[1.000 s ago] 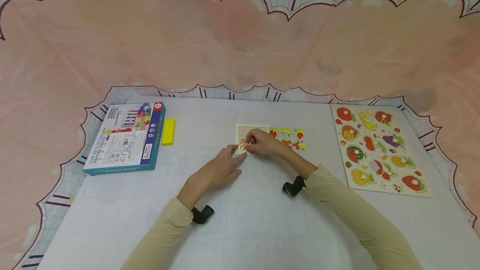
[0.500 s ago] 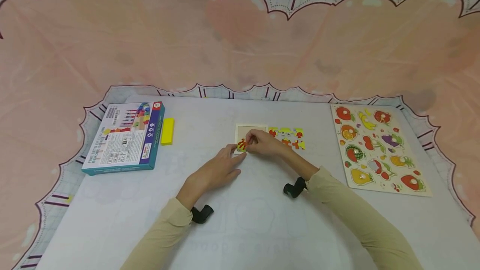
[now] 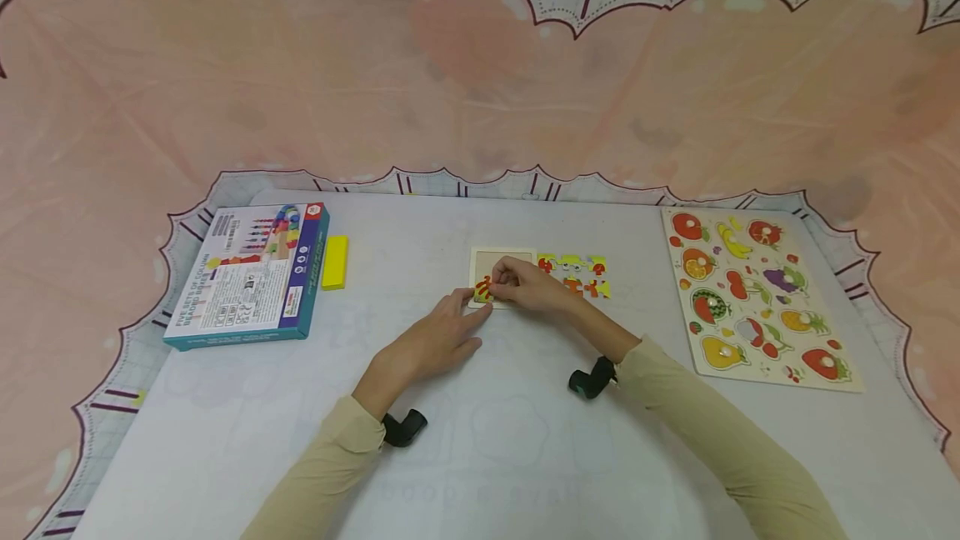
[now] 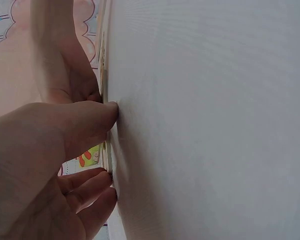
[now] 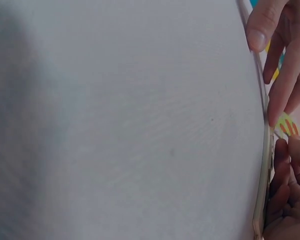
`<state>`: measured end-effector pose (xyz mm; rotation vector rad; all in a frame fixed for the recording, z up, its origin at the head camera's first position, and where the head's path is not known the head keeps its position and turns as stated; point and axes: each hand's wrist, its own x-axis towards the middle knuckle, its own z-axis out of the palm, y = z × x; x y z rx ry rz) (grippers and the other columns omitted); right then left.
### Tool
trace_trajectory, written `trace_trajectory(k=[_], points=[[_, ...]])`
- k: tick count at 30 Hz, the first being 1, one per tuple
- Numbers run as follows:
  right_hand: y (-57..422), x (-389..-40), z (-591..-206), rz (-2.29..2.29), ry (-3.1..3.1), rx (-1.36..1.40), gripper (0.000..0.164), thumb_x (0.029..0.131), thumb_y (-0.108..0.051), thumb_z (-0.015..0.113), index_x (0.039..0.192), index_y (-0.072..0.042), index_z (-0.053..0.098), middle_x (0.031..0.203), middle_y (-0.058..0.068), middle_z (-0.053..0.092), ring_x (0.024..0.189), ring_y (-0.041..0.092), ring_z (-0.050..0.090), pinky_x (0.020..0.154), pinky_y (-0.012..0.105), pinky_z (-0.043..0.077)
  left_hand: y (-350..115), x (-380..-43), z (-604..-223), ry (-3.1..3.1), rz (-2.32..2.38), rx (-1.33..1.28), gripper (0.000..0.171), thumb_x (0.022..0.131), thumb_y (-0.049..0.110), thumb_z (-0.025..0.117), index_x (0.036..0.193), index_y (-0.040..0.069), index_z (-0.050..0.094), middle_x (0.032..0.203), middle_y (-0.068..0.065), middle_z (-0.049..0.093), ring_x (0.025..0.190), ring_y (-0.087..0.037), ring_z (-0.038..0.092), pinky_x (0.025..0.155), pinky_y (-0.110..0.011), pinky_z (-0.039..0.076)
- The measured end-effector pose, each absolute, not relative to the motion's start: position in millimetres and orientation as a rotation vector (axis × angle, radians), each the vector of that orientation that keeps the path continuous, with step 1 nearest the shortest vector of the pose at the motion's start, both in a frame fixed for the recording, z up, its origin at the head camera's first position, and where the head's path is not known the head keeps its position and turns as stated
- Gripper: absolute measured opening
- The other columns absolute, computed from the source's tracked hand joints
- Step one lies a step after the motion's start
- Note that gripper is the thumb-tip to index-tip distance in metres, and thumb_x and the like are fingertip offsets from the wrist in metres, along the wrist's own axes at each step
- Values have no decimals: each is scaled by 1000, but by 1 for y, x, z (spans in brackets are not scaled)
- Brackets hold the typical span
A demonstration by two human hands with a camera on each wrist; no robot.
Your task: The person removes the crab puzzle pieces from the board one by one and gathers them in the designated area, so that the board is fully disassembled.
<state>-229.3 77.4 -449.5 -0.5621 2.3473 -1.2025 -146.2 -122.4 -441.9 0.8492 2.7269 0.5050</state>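
Observation:
A small light wooden puzzle tray [image 3: 504,253] lies on the white table in the head view. In its near left corner sits a jigsaw piece [image 3: 482,290] with red and yellow stripes, seen again as a striped patch [image 5: 288,126] in the right wrist view. My right hand [image 3: 528,285] reaches over the tray and pinches at this piece between thumb and forefinger; its fingers cover the piece's right side. My left hand [image 3: 433,337] lies palm down, its extended fingers touching the tray's left and front edges.
Several loose jigsaw pieces [image 3: 573,277] lie just right of the tray. A boxed toy set [image 3: 247,277] and a yellow block [image 3: 335,262] are at the left. A fruit puzzle board [image 3: 757,298] lies at the right.
The striped piece now shows deeper red and yellow than a second ago, when it looked paler. My right fingers have shifted only slightly; my left hand keeps its place.

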Motion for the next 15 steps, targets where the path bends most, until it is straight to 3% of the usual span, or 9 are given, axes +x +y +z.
trace_trajectory(k=[15], points=[[82, -229, -451, -1297, 2358, -424, 15, 98, -18, 57, 105, -5, 54, 94, 5, 55, 80, 15, 48, 69, 21, 42, -121, -145, -440, 2721, 536, 836, 52, 99, 24, 56, 147, 12, 43, 154, -21, 28, 140, -34, 35, 111, -45, 40]])
